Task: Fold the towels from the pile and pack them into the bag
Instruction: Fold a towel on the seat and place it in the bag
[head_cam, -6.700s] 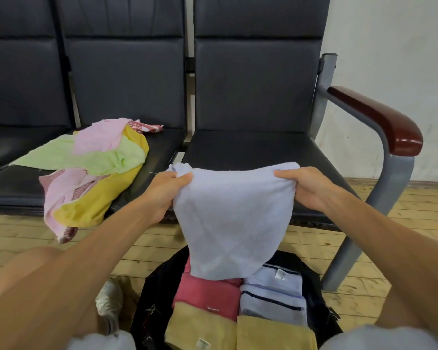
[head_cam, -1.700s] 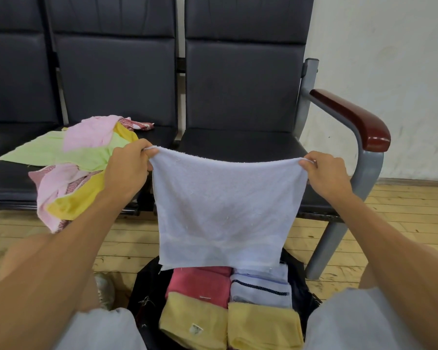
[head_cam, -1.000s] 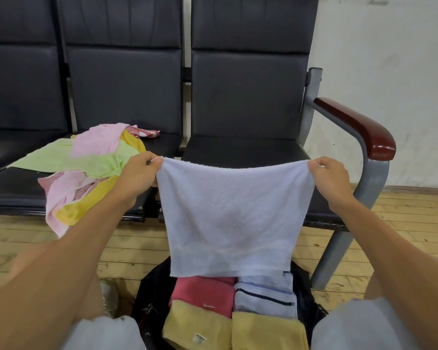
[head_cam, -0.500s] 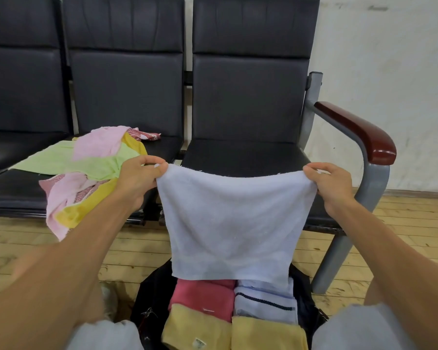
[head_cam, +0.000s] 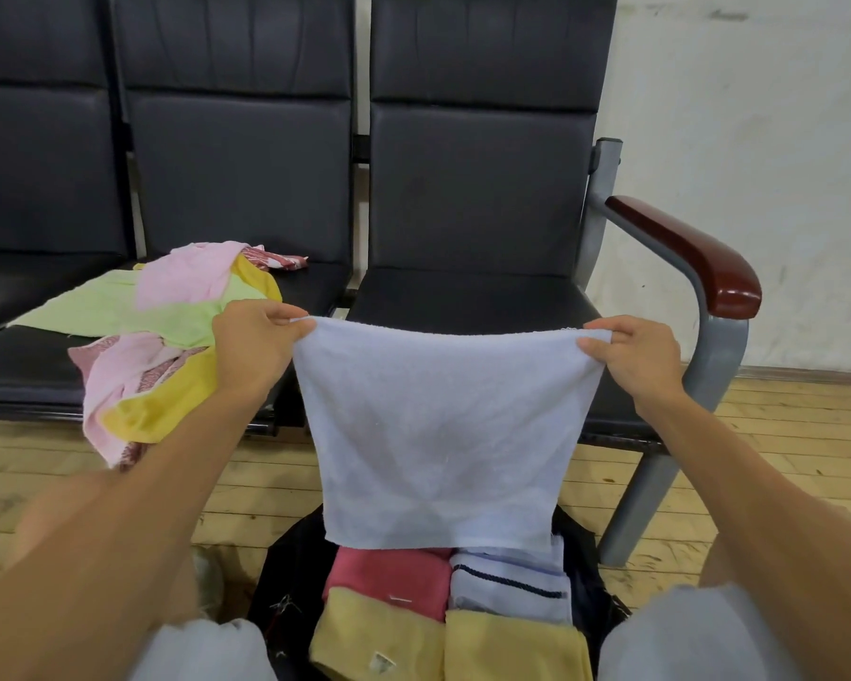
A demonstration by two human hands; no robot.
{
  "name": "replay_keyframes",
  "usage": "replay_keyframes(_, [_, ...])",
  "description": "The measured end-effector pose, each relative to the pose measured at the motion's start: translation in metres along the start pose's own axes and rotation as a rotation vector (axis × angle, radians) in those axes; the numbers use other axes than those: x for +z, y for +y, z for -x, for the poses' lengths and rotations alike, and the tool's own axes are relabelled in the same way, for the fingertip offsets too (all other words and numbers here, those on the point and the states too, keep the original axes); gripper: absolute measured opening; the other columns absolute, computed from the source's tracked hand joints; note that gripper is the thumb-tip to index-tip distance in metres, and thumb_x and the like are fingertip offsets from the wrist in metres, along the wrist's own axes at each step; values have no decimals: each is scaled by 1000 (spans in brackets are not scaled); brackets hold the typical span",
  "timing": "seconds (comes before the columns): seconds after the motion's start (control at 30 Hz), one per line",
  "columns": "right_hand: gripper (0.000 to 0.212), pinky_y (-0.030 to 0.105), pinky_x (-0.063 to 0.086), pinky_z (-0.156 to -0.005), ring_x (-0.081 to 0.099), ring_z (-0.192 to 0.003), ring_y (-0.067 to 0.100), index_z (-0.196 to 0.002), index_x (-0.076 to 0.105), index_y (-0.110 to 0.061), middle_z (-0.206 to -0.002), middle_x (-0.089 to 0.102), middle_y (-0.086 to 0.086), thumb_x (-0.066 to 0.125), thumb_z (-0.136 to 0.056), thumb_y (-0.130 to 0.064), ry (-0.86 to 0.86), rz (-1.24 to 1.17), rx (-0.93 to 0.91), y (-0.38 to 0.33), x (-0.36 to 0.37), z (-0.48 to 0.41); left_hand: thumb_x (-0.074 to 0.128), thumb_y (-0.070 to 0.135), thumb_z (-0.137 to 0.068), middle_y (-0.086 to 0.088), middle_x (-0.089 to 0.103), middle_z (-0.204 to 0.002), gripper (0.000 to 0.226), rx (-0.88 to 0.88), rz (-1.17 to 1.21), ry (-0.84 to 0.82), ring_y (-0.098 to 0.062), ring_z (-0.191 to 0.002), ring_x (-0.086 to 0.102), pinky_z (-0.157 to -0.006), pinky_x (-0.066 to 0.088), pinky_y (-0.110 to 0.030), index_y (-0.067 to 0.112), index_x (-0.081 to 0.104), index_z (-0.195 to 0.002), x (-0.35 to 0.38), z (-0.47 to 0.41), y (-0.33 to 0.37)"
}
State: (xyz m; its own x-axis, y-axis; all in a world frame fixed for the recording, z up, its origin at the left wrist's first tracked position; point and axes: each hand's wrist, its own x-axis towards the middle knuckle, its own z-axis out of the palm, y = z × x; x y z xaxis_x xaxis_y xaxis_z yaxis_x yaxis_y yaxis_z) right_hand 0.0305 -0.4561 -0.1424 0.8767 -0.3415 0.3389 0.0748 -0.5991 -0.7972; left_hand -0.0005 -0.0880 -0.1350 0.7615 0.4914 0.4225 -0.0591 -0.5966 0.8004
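Note:
A pale lavender towel (head_cam: pixel 438 435) hangs spread in the air in front of the seats. My left hand (head_cam: pixel 254 346) pinches its top left corner and my right hand (head_cam: pixel 634 356) pinches its top right corner. Its lower edge hangs just above the open black bag (head_cam: pixel 291 572) on the floor between my knees. Inside the bag lie folded towels: a red one (head_cam: pixel 394 577), a white one with dark stripes (head_cam: pixel 512 587) and two yellow ones (head_cam: pixel 379 641). The pile of unfolded towels (head_cam: pixel 168 326), pink, green and yellow, lies on the middle seat at the left.
A row of black padded seats (head_cam: pixel 463 297) stands against the white wall. At the right end is a grey metal frame with a red-brown armrest (head_cam: pixel 684 253). The floor is pale wooden boards (head_cam: pixel 782 435). My knees in light shorts frame the bag.
The towel hung narrower between my hands 6.7 s ago; my hands have since moved apart and hold it stretched flat. Over the last second it has hardly moved.

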Motion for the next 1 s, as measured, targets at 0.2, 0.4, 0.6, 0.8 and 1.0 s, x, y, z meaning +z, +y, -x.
replay_keyframes(0.2, [19, 22, 43, -81, 56, -87, 16, -104, 73, -9, -99, 63, 5, 67, -91, -21, 41, 101, -64, -5, -4, 4, 61, 16, -94, -2, 61, -98, 16, 25, -16, 55, -13, -91, 52, -81, 38, -25, 5, 69, -103, 6, 2, 7])
replay_keyframes(0.4, [10, 16, 48, -75, 53, -88, 15, -104, 55, -14, -101, 54, 3, 56, -99, -22, 72, 65, -89, -16, 5, -17, 45, 19, -102, -9, 55, -93, 7, -69, 70, -40, -22, -64, 61, -61, 56, -38, 13, 48, -103, 23, -15, 23])
replay_keyframes(0.6, [22, 39, 54, -88, 57, -98, 25, -120, 51, -13, -116, 58, 13, 51, -101, -23, 23, 133, -77, -17, 29, -53, 37, 18, -104, -12, 52, -101, 8, -181, 243, -110, -33, -76, 67, -58, 60, -36, 12, 42, -103, 53, -48, 33])
replay_keyframes(0.8, [27, 37, 47, -96, 59, -106, 25, -118, 62, -11, -119, 63, 12, 43, -104, -24, 47, 64, -47, -1, 63, -87, 43, 16, -101, -13, 59, -103, 7, -195, 232, -153, -28, -96, 64, -84, 57, -41, 9, 45, -104, 95, -79, 12])
replay_keyframes(1.0, [29, 29, 46, -97, 57, -105, 15, -121, 64, -17, -119, 63, 1, 41, -105, -26, 54, -188, -93, 5, 84, -110, 46, 21, -102, 6, 53, -88, 11, -90, 269, -202, -9, -78, 52, -56, 41, -16, 10, 48, -103, 127, -90, 11])
